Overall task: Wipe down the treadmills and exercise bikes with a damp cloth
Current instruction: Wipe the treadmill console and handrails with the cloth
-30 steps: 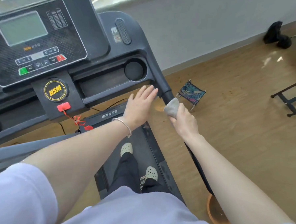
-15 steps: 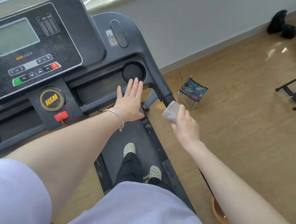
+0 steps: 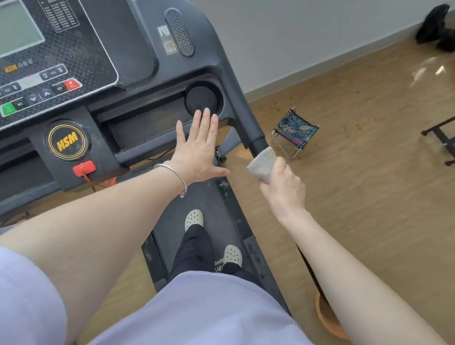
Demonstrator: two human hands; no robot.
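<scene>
We see the grey cloth (image 3: 262,163) bunched in the right hand (image 3: 282,189), whose fingers curl round it. The cloth sits against the treadmill's (image 3: 209,49) right rail (image 3: 256,140), just below the bare black part of that rail. At 9 o'clock of the cloth, apart from it, lies the left hand (image 3: 200,151): flat, fingers straight and close together, thumb spread wide, holding nothing. Its fingertips reach the lower rim of the round cup holder (image 3: 201,96); we cannot tell whether they touch it. A thin bracelet (image 3: 174,175) rings the left wrist. The console (image 3: 44,63) fills the frame at 10 o'clock, with a red key (image 3: 84,168) beneath its round badge. At 6 o'clock of the hands, two pale shoes (image 3: 193,218) stand on the belt (image 3: 212,197). On the wood floor (image 3: 380,190), a small folding stool (image 3: 295,131) stands at 2 o'clock of the cloth, and an orange basin (image 3: 327,318) shows partly behind the right forearm at 5 o'clock.
</scene>
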